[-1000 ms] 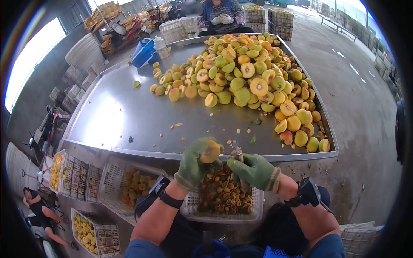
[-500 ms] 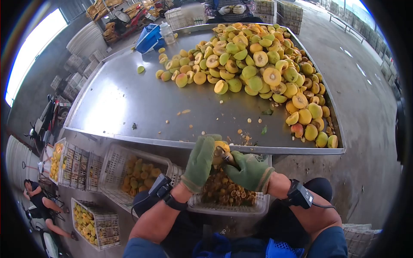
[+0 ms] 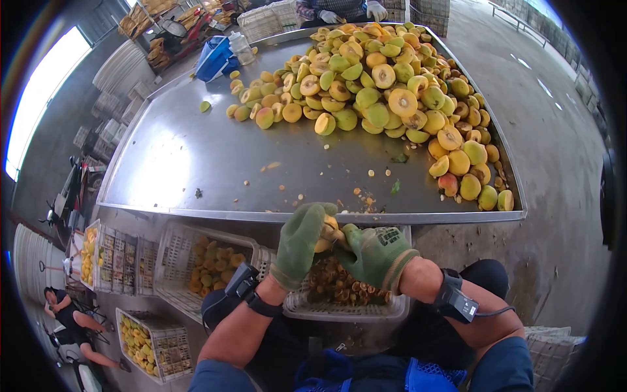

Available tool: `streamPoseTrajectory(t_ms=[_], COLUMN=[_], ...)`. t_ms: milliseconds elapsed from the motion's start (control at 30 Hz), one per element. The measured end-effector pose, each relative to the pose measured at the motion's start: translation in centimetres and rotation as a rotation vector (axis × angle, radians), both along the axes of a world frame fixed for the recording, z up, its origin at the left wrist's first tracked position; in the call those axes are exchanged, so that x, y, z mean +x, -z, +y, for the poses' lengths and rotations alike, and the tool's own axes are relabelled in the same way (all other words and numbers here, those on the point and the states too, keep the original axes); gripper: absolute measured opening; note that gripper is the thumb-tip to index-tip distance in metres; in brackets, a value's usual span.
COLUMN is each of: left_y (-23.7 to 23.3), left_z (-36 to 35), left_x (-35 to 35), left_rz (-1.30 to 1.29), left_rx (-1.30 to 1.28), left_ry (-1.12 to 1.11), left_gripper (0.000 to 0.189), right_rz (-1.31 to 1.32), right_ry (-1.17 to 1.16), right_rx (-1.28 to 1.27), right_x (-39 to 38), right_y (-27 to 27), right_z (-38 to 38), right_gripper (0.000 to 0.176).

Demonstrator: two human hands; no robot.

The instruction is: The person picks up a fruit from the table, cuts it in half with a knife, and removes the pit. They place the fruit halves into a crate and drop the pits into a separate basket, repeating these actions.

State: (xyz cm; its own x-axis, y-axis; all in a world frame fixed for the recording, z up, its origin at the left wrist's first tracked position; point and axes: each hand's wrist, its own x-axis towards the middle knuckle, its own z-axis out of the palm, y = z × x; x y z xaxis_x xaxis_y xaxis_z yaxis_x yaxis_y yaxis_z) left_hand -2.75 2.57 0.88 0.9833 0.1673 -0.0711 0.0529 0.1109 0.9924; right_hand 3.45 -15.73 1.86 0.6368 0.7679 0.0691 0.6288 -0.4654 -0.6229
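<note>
My left hand, in a green work glove, is closed around a yellow peach half just past the near edge of the table. Against the fruit, my right hand, gloved alike, grips a small pitting tool whose working end touches the flesh; most of the tool is hidden by glove and peach. Below both hands stands a crate of brown peach stones and scraps. Ahead, many halved peaches are heaped on the metal table.
A blue basket and a clear plastic jug stand at the table's far left. Crates of peach halves sit on the floor to my left. Across the table, a person's gloved hands show. Another person sits at lower left.
The pitting tool has turned at the peach half, and less of it shows now. My view has tilted slightly. Across the table, the other person's hands have moved apart.
</note>
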Motion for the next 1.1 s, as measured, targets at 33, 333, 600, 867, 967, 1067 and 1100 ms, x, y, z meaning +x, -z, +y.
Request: streamPoseTrajectory(t_ms=[33, 333, 600, 867, 967, 1067, 1100], left_y=[0.0, 0.3, 0.8, 2.2, 2.5, 2.9, 3.0], left_z=[-0.2, -1.7, -2.3, -2.8, -3.0, -3.2, -3.1], left_x=[0.0, -0.4, -0.4, -0.6, -0.7, -0.9, -0.9], left_rz=[-0.017, -0.101, -0.135, -0.170, -0.241, -0.305, -0.319], left_rx=[0.012, 0.143, 0.235, 0.233, 0.271, 0.340, 0.369], left_ry=[-0.021, -0.175, -0.233, -0.322, -0.334, -0.325, -0.319], left_gripper=[0.042, 0.043, 0.046, 0.047, 0.047, 0.048, 0.049], right_rz=[0.018, 0.159, 0.208, 0.383, 0.360, 0.587, 0.663], right_ry=[0.004, -0.004, -0.007, 0.000, -0.034, -0.005, -0.029], right_rx=[-0.016, 0.055, -0.034, -0.023, 0.124, 0.129, 0.126], right_x=[-0.2, -0.9, -1.0, -1.4, -1.8, -1.7, -1.5], right_y=[-0.3, -0.3, -1.8, -2.6, -1.1, -0.3, -0.7], right_z=[-0.1, -0.2, -0.5, -0.4, -0.1, 0.4, 0.4], right_gripper=[0.033, 0.031, 0.034, 0.037, 0.029, 0.028, 0.029])
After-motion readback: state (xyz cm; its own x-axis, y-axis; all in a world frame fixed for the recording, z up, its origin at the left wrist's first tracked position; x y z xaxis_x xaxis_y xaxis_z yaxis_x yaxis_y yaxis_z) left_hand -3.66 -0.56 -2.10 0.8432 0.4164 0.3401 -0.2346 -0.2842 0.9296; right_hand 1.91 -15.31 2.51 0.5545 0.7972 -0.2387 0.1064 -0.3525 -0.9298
